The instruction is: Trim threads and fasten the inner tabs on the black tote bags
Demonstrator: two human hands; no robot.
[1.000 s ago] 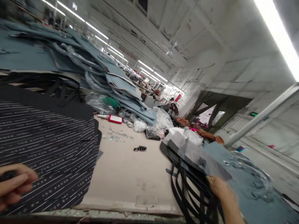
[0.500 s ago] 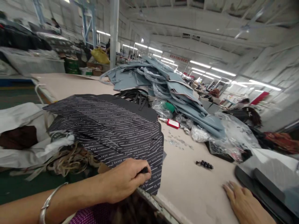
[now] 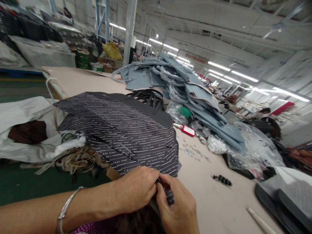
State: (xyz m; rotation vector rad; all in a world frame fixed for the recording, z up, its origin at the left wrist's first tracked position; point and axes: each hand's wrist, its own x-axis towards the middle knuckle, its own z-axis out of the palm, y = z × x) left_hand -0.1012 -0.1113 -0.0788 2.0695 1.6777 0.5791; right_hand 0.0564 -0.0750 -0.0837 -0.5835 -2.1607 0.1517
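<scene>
A dark patterned piece is pinched between the thumb and fingers of the right hand. The left hand is curled closed against it; what lies inside cannot be told. The striped lining panels are spread from the hands toward 11 o'clock, with "TED BAKER SPORT" printed between white lines. A red bottle, its label unreadable, is placed at 1 o'clock, a black beaded item at 3 o'clock.

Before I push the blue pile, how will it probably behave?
The blue pile will probably slide apart, since its layers overlap unevenly and slope. It seems flexible, as some layers curve gently. The clear plastic among them looks shiny, so it may slip.
</scene>
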